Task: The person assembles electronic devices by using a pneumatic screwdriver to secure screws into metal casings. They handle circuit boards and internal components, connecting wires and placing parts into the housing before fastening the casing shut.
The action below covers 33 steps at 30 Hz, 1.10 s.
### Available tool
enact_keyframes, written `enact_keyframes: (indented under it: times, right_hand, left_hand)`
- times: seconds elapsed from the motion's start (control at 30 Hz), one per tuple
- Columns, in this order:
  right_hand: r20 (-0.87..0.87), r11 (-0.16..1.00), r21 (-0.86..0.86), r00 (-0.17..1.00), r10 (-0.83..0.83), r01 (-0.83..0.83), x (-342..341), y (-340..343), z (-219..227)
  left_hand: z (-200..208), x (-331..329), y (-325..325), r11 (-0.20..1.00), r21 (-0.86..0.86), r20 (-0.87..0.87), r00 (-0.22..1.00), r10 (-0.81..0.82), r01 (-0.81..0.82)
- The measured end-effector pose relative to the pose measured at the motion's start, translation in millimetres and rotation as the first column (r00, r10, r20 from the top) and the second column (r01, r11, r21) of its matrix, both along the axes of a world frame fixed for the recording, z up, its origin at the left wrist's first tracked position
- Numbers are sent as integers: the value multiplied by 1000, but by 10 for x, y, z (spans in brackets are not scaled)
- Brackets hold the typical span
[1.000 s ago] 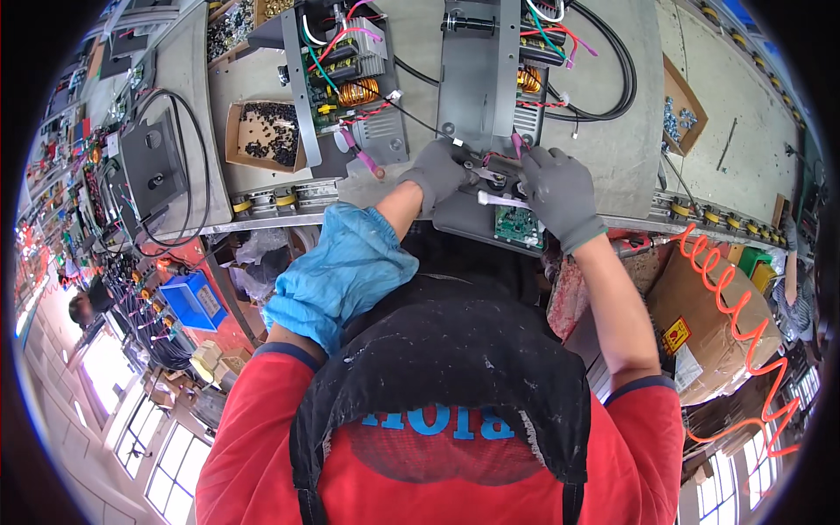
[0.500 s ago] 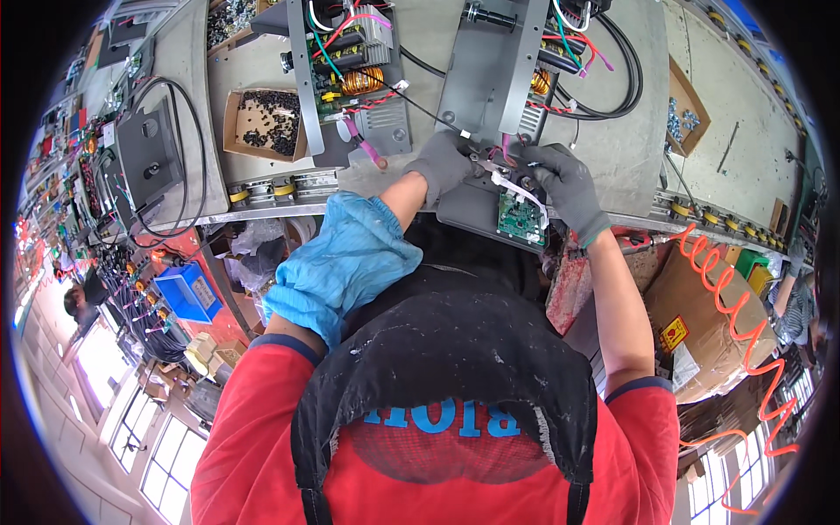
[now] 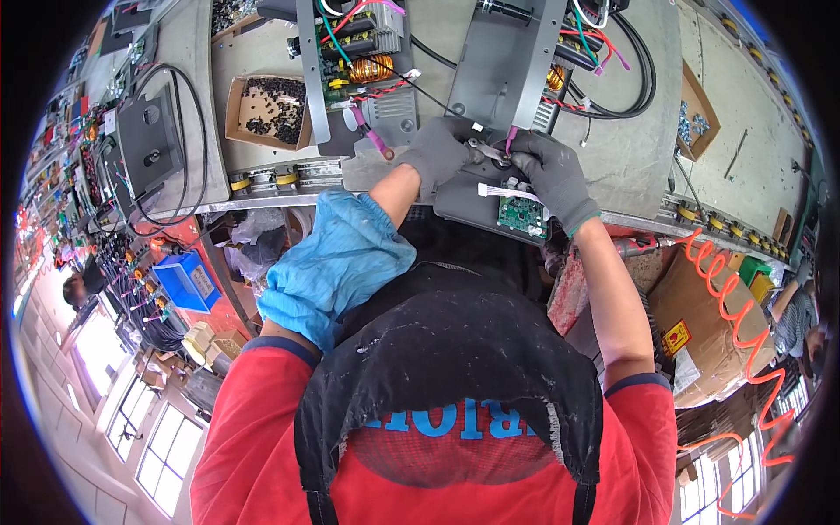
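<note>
In a grey glove, my left hand (image 3: 442,156) is closed around a small silver metal tool (image 3: 488,151), which looks like a wrench; most of it is hidden by the fingers. My right hand (image 3: 553,175), also gloved, has its fingers pinched together at the tool's other end, beside a purple-sleeved cable end (image 3: 512,137). What those fingers hold is hidden. Both hands work at the near end of a grey metal housing (image 3: 494,79). Below the right hand lies a green circuit board (image 3: 522,215) on a dark panel (image 3: 472,208), with a white ribbon cable (image 3: 503,191) next to it.
A second opened unit with a copper coil (image 3: 372,70) stands left of the housing. Cardboard trays of black screws (image 3: 271,112) and silver screws (image 3: 696,118) flank the work. Black cables loop on the bench. An orange coiled hose (image 3: 731,293) hangs at the right.
My right hand has moved left and inward, closer to my left hand and the purple cable end. The white ribbon cable now points left from the board. The units have shifted slightly right in view.
</note>
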State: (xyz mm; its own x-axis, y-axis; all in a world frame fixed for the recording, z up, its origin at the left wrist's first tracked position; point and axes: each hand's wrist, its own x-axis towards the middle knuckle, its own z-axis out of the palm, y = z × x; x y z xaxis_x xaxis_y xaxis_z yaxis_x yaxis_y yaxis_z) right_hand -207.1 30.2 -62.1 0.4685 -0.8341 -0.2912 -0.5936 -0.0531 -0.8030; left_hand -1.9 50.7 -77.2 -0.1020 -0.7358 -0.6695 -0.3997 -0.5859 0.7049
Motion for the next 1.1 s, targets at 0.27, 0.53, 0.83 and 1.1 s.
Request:
enact_keyframes:
  times: [0.27,0.53,0.83,1.1]
  right_hand:
    - [-40,998,44,999,-37,39,116,-5,91]
    - [-76,990,137,997,21,-10,135,-72,100]
    - [-46,912,404,998,-50,64,127,-223,44]
    - [-73,893,440,995,-65,91,153,-276,143]
  left_hand:
    - [62,8,-44,999,43,40,999,-30,28]
    - [162,160,-35,993,-42,-222,970,99,-110]
    - [145,113,-331,899,267,-339,839,425,-347]
    - [31,170,-390,895,361,-416,813,407,-264]
